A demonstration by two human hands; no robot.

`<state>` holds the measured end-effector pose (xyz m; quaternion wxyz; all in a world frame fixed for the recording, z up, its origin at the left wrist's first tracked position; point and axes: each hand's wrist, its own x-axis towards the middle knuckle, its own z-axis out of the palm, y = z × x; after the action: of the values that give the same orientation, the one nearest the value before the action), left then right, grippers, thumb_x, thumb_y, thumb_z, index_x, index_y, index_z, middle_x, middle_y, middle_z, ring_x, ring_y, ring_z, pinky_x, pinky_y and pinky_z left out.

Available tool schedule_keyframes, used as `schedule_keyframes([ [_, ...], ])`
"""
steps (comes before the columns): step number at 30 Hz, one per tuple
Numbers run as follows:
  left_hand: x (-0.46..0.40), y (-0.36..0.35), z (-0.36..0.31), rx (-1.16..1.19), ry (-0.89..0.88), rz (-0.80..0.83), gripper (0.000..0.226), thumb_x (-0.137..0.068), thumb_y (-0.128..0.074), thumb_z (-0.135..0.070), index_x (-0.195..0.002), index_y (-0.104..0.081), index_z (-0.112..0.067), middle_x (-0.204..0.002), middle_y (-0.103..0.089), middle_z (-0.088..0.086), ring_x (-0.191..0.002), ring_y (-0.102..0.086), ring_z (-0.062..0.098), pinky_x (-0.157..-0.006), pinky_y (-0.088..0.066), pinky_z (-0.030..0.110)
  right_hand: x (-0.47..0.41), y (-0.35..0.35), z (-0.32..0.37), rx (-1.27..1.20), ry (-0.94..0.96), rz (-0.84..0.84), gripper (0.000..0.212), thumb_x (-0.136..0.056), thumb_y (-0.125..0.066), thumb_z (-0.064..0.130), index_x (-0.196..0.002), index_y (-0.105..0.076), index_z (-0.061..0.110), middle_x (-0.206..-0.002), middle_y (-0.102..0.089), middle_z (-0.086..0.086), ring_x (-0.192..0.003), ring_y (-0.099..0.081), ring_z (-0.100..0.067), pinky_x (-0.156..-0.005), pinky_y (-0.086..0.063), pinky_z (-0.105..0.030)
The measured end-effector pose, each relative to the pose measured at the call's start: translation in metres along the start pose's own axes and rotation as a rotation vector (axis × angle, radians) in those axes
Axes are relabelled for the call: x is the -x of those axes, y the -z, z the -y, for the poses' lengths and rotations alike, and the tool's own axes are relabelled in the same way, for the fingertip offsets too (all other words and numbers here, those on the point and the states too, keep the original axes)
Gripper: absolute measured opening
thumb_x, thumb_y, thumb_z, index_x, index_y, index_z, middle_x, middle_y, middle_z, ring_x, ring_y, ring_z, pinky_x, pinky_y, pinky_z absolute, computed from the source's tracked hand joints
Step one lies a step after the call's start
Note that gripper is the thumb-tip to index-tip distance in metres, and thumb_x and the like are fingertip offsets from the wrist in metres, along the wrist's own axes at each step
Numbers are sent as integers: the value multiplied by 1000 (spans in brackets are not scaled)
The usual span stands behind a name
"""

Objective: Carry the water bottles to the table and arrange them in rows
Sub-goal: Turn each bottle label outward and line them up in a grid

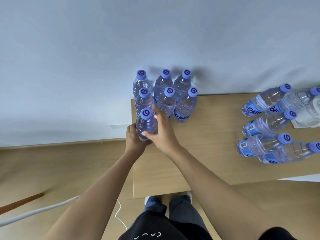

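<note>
Item: water bottle, clear plastic w/ blue cap, full or nearly so; upright at front-left corner of the wooden surface, at the front of the left column of a block of six more bottles set 3 across, 2 deep toward the wall. Status: in my hands. Left hand wraps the lower body from the left side, fingers curled round it; right hand has thumb across the front of the lower body, fingers stretched up along the right side, so partly open but gripping. Can't tell if the base is down on the surface yet. Handling, my est.: fairly heavy for its size since full; thin wall prob. gives under a hard squeeze; smooth plastic, maybe a bit slick. Best hold looks like mid-to-lower body where the ribs give purchase, or by the neck under the cap for one-hand carry. Tall and narrow, so likely tips if nudged; neighbours stand v. close. Other stock: group of bottles at right, approx. six, near a white sheet, not in rows w/ the block.
</note>
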<state>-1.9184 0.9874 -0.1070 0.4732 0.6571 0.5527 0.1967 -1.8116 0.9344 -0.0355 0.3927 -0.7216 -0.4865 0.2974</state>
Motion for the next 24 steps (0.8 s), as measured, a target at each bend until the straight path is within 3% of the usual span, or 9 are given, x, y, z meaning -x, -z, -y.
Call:
schedule_keyframes([
  [4,30,-6,7,31,135,-79,77,-70,-85,-14,-132,-41,-4,-131,-42,6,-121,-43,23,-103,-40,36,18,11,-9,52,-2,-63,90,-73,-85,11,-148,-35,6,-150,-36,-10,-137,-34,-18,-107,-30,-19],
  [8,65,-23,17,15,144,-122,60,-76,-81,-18,-124,-47,-7,-122,-46,3,-113,-49,25,-87,-40,29,41,37,-23,63,-31,-130,82,-79,-82,13,-147,-36,7,-152,-35,-10,-141,-33,-20,-108,-24,-13],
  [11,81,-44,7,5,110,-36,51,-80,-77,-19,-122,-49,-11,-119,-49,-3,-108,-53,20,-83,-40,27,55,63,-31,65,-40,-214,76,-80,-81,11,-144,-41,5,-144,-42,-12,-135,-41,-21,-109,-32,-20],
  [14,88,-73,-23,97,34,85,51,-79,-75,-1,-122,-48,-4,-117,-48,3,-116,-51,24,-93,-41,31,66,95,-40,67,-42,-299,71,-80,-80,9,-141,-45,6,-140,-47,-10,-131,-45,-19,-100,-26,-1],
  [18,98,-113,-74,48,-127,245,53,-79,-76,-5,-125,-51,-7,-123,-53,3,-115,-50,15,-98,-41,29,79,151,-52,75,-61,-427,64,-85,-76,10,-141,-46,7,-141,-49,-7,-132,-45,-18,-97,-21,4],
  [21,106,-145,-109,25,-218,328,53,-80,-76,-9,-127,-52,-8,-125,-56,2,-116,-50,14,-100,-42,31,90,197,-61,104,-52,-513,59,-86,-73,8,-140,-48,7,-140,-52,-7,-132,-46,-19,-98,-22,2],
  [24,113,-174,-136,14,-253,377,52,-81,-75,-11,-127,-52,-8,-126,-56,1,-118,-50,14,-99,-41,29,100,240,-71,138,-38,-550,54,-88,-72,10,-138,-50,8,-137,-54,-5,-130,-49,-19,-101,-30,-12],
])
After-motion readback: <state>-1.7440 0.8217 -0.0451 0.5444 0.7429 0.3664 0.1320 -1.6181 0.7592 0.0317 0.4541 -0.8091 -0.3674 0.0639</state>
